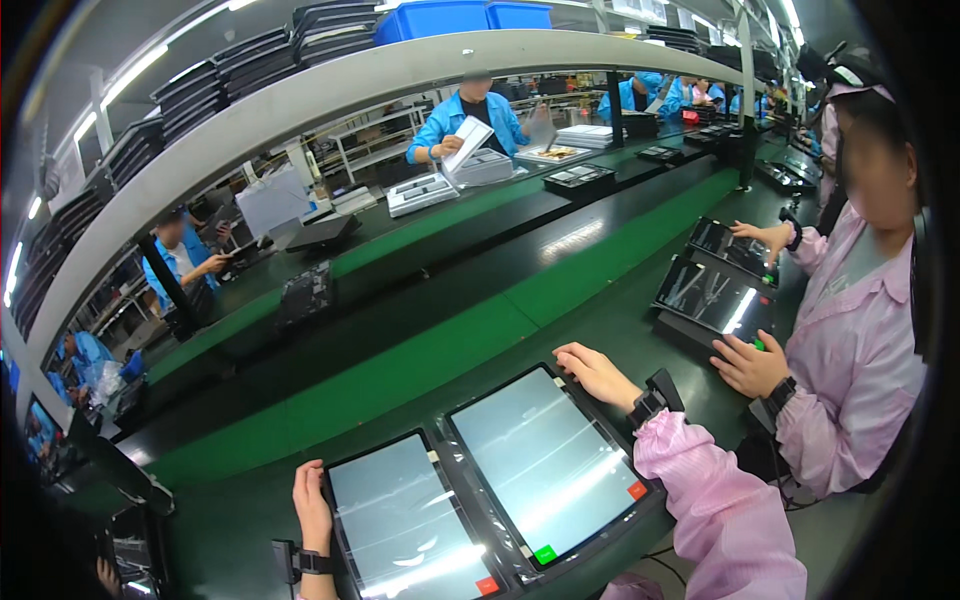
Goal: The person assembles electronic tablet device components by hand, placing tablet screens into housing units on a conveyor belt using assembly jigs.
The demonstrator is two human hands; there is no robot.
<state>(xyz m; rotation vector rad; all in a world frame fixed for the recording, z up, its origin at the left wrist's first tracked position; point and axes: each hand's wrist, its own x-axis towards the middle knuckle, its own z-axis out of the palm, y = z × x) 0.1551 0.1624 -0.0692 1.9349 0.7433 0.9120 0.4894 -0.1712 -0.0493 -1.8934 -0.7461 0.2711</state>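
Two tablets lie side by side before me, their lit screens pale grey-white under clear film. My left hand rests along the outer edge of the left tablet, fingers stretched and holding nothing. At the far right corner of the right tablet, my right hand lies with fingers extended and apart, grasping nothing. A red square shows low on each screen, and the right one also has a green square. Both wrists wear black bands with small boxes; a pink sleeve covers my right arm.
At right, a co-worker in pink handles dark tablets. A conveyor with a green strip runs past the bench. Across it, a person in blue holds a white tray. Black trays and blue bins fill the overhead shelf.
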